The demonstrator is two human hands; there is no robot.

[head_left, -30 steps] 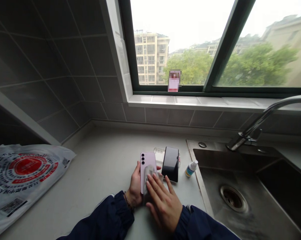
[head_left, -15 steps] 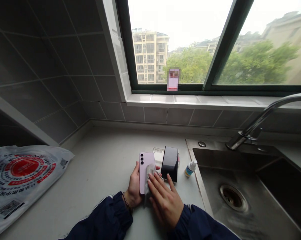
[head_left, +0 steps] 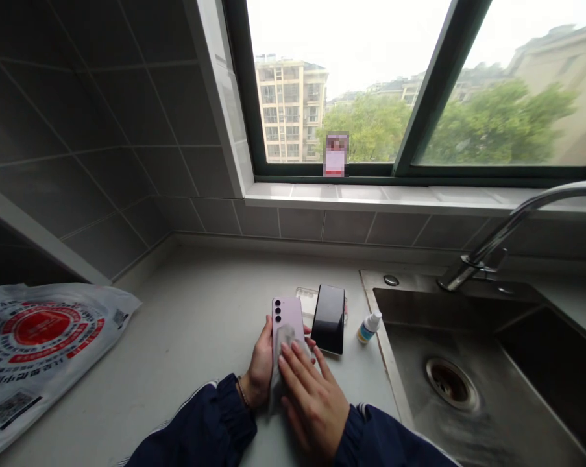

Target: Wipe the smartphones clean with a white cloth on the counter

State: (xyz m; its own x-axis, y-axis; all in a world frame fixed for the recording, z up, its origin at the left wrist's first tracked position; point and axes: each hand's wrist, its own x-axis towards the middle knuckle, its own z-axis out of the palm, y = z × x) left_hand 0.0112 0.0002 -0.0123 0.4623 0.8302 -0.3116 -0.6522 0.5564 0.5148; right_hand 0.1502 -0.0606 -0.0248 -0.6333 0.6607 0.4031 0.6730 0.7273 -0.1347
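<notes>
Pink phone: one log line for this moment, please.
left grip: holds pink phone; right grip: on grey cloth over its back; nearby: dark-screened phone, bottle

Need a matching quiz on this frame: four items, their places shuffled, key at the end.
Items
1. lilac phone
2. grey cloth
3. white-capped bottle
4. plastic bag

Places
A. beside the sink, on its left
B. at the far left of the picture
C. held in the left hand
D. under the right hand

Pairs: 1-C, 2-D, 3-A, 4-B
</notes>
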